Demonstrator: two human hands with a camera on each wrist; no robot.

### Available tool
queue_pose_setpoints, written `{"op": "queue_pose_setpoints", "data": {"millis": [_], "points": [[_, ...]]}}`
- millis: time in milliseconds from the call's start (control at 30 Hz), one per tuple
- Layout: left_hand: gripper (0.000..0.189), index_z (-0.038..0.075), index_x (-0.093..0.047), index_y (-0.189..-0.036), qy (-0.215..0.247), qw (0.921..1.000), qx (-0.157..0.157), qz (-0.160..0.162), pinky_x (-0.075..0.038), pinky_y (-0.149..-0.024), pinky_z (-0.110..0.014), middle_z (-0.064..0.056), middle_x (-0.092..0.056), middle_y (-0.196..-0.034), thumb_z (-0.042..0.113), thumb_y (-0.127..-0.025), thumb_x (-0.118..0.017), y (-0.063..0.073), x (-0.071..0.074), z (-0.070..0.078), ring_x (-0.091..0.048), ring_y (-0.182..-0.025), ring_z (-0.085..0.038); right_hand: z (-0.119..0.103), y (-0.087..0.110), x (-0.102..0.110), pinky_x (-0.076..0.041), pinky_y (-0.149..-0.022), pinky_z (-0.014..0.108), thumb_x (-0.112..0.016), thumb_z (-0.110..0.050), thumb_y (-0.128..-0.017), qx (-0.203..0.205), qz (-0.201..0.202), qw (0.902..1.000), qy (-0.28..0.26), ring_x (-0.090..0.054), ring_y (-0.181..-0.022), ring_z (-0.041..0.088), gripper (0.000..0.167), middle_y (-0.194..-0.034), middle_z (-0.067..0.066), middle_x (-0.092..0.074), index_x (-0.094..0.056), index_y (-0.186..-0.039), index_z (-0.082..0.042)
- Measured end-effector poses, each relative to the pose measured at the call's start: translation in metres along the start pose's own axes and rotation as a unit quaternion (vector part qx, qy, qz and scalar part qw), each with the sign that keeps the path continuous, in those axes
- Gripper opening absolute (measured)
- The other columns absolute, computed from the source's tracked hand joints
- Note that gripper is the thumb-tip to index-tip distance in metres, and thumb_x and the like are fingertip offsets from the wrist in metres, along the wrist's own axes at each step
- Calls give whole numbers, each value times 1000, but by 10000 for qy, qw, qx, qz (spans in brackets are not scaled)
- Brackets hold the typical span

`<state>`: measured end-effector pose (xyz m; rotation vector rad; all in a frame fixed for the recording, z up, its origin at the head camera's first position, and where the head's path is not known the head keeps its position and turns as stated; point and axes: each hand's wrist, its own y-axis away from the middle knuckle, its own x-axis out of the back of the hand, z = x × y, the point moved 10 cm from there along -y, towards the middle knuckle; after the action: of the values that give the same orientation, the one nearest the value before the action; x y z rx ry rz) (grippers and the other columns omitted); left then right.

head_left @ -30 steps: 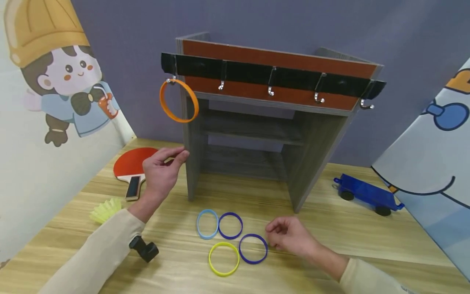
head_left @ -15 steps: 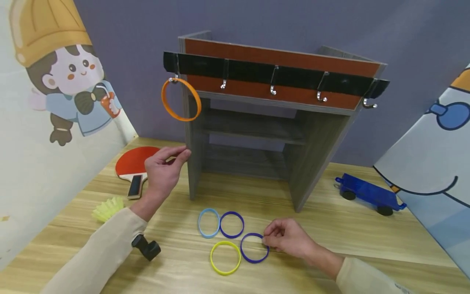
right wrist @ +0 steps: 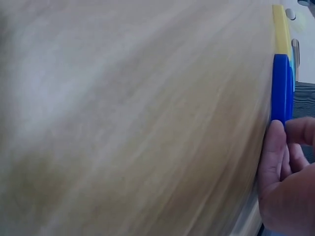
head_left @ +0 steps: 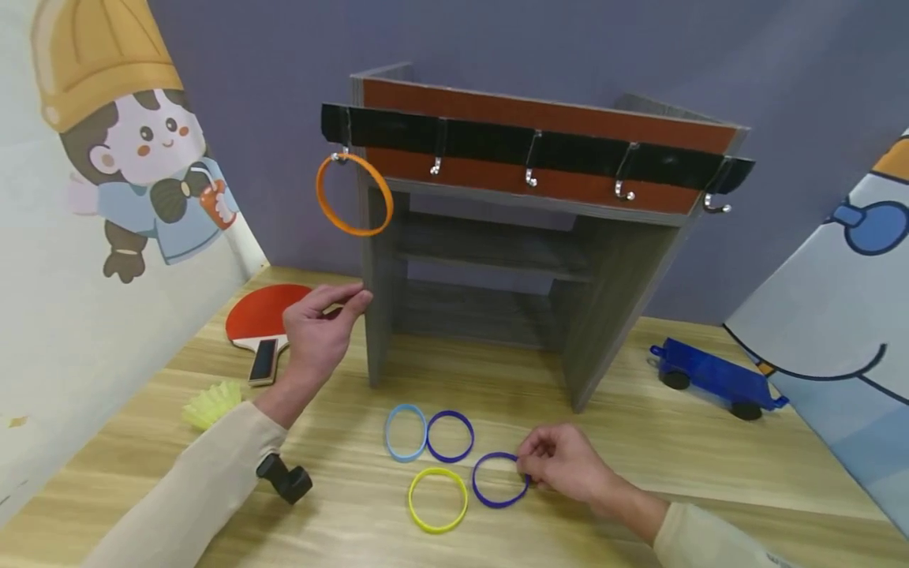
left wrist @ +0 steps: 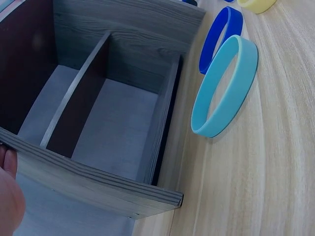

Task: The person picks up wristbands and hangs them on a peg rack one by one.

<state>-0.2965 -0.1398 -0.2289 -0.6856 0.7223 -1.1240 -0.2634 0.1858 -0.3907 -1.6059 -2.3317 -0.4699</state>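
Note:
My right hand (head_left: pixel 561 461) pinches the right edge of a dark blue silicone wristband (head_left: pixel 474 481); in the right wrist view thumb and finger meet at the end of this blue band (right wrist: pixel 280 88). Beside it on the table lie a yellow wristband (head_left: pixel 438 531), a second dark blue wristband (head_left: pixel 450 461) and a light blue wristband (head_left: pixel 387 434). An orange wristband (head_left: pixel 357 232) hangs on the leftmost hook of the rack. My left hand (head_left: pixel 316 331) is loosely curled, holding nothing visible, its fingertips by the grey shelf's left panel (head_left: pixel 379 331); contact is unclear.
The black rack (head_left: pixel 483 142) carries several metal hooks, including one hook (head_left: pixel 530 180) near the middle. A red paddle (head_left: pixel 259 312), a dark rectangular block (head_left: pixel 264 361) and a yellow shuttlecock (head_left: pixel 213 405) lie left. A blue toy cart (head_left: pixel 713 375) stands right.
My right hand has reached the nearer dark blue wristband, taken hold of its edge and drawn it slightly right. My left hand has stayed by the shelf panel.

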Motion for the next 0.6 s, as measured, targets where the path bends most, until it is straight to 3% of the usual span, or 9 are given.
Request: {"op": "queue_pose_setpoints", "data": {"millis": [67,200,433,600], "points": [[17,-17,-68,-90,-36,9999,106,-61,-54,-65,-21,-19,-66,-76,-16,-73,-73,-1,-3,6,-64,-72,-9,0,1,1,-54,-51,29,-67,1,-79,-18,63,10000,-46,-57,-61,19,7,-72,9,-59,-64,-85,4],[17,-17,-68,-90,-58,9997,211,-97,-54,-66,-21,-18,-66,-76,-16,-73,-73,0,-3,5,-65,-71,-9,1,3,2,-54,-49,29,-65,0,-81,-124,83,9998,-115,-56,-59,18,6,-71,9,-57,-63,-86,3],[18,-18,-68,-90,112,9999,107,-72,-54,-66,-20,-17,-66,-75,-21,-72,-70,0,-4,8,-65,-71,-10,-2,2,7,-51,-45,28,-61,-2,-85,-2,-28,10000,47,-55,-60,17,3,-70,9,-56,-60,-85,1],[18,-16,-69,-90,200,9998,82,13,-53,-65,-18,-12,-67,-75,-21,-72,-70,1,-4,7,-64,-70,-10,1,5,9,-51,-46,28,-61,-2,-85,-121,-83,9997,-206,-56,-62,18,4,-70,10,-57,-59,-85,1]]}}
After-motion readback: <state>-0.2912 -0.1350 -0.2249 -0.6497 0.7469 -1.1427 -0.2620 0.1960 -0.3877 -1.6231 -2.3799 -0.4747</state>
